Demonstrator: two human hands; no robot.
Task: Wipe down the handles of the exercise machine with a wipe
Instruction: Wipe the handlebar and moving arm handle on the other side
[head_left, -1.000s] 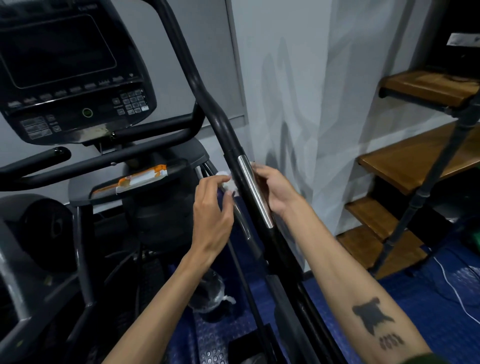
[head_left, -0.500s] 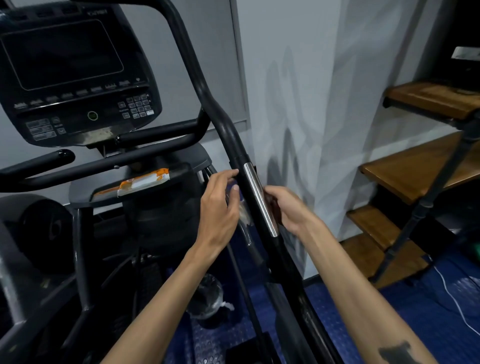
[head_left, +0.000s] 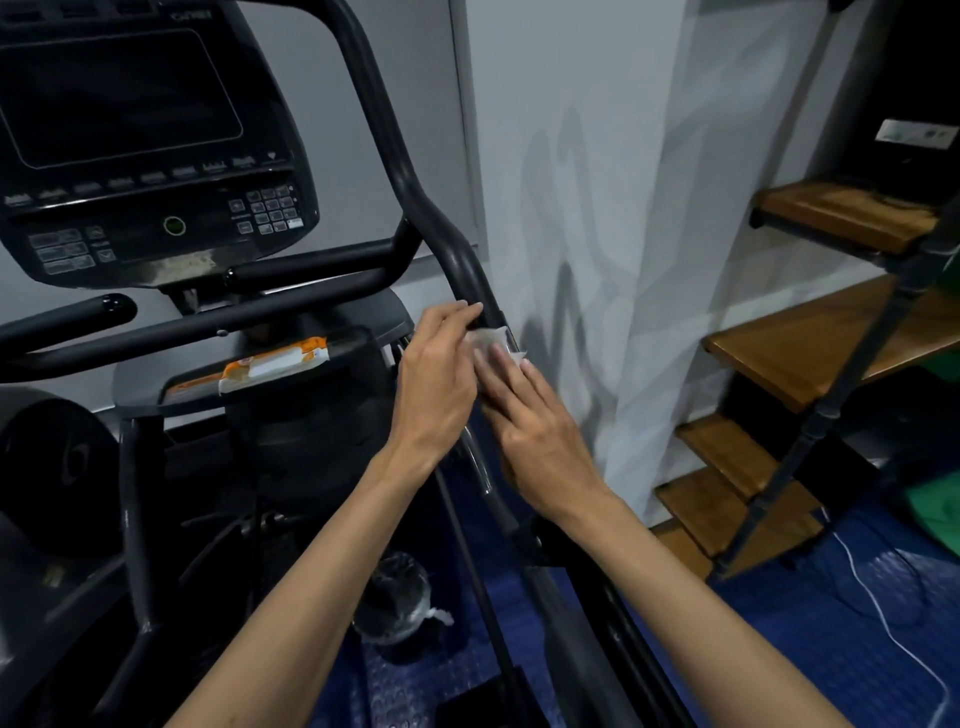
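Beside the grey wall (head_left: 597, 156), a white wipe (head_left: 491, 345) is being pressed onto the black handle (head_left: 457, 260) by the right hand's (head_left: 540, 436) flat fingers and pinched by the left hand (head_left: 436, 379), and could be bunched or dropped if slid loosely.

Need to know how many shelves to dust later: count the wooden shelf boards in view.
4: top board, a wide one below it, a third lower, the lowest near the floor. The black post crosses them; more may lie outside the frame.

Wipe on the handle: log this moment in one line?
wipe on handle | left hand pinches wipe | right hand presses it | wiping underway
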